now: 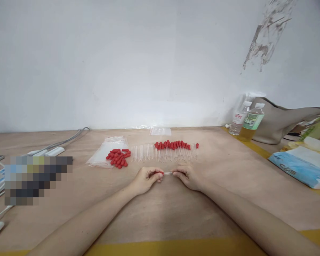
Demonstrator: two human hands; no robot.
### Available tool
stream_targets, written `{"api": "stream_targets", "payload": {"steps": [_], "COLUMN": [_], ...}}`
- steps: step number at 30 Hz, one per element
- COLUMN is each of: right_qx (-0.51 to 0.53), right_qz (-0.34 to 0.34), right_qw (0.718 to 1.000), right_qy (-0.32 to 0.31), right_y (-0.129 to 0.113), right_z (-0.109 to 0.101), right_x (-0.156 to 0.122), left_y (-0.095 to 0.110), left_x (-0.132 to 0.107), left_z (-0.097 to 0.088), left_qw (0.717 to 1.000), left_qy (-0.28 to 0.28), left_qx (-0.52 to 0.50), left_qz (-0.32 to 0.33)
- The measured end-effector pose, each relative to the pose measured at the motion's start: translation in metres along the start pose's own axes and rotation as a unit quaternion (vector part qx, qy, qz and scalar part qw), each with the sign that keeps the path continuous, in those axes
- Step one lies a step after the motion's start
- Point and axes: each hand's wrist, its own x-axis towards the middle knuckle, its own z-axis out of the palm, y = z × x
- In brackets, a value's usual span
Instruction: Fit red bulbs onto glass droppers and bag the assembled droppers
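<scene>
Beyond and left of the left grip (pixel 147 179), red bulbs (pixel 119 160) are heaped on the brown tabletop (pixel 160 213), partly over a plastic bag (pixel 102 155). Past both grips, clear tubes (pixel 143 153) and red-topped tubes (pixel 173 145) are laid in a row. Well right of the right grip (pixel 190 176), two bottles (pixel 252 122) and a tissue pack (pixel 300 167) are placed.

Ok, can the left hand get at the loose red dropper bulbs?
Probably yes: nothing stands between the left hand and the loose red dropper bulbs, though its grip holds another red bulb.
</scene>
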Motion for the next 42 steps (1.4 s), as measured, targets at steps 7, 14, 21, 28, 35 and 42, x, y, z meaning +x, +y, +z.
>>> {"api": "stream_targets", "payload": {"steps": [7, 14, 21, 28, 35, 42], "right_qx": [-0.094, -0.118, -0.116, -0.103, -0.089, -0.037], "right_qz": [0.003, -0.019, -0.025, -0.016, -0.007, 0.01], "right_qw": [0.996, 0.993, 0.991, 0.992, 0.99, 0.998], "right_qy": [-0.002, -0.023, -0.055, -0.073, -0.114, -0.043], "right_y": [-0.003, -0.015, -0.023, -0.028, -0.033, -0.025], "right_z": [-0.004, -0.003, -0.002, 0.0, -0.004, -0.023], "right_x": [-0.002, -0.002, 0.001, 0.002, 0.006, 0.005], "left_y": [-0.001, 0.004, 0.008, 0.005, 0.01, 0.0], "left_x": [-0.003, -0.008, -0.011, -0.012, -0.01, -0.013], "left_z": [0.003, 0.003, 0.004, 0.004, -0.006, -0.031], "left_qw": [0.997, 0.976, 0.962, 0.96, 0.959, 0.97], "left_qy": [0.015, 0.027, 0.014, -0.007, -0.03, 0.011], "left_qx": [0.072, 0.209, 0.25, 0.256, 0.251, 0.216], "left_qz": [-0.007, 0.059, 0.109, 0.116, 0.129, 0.113]}}
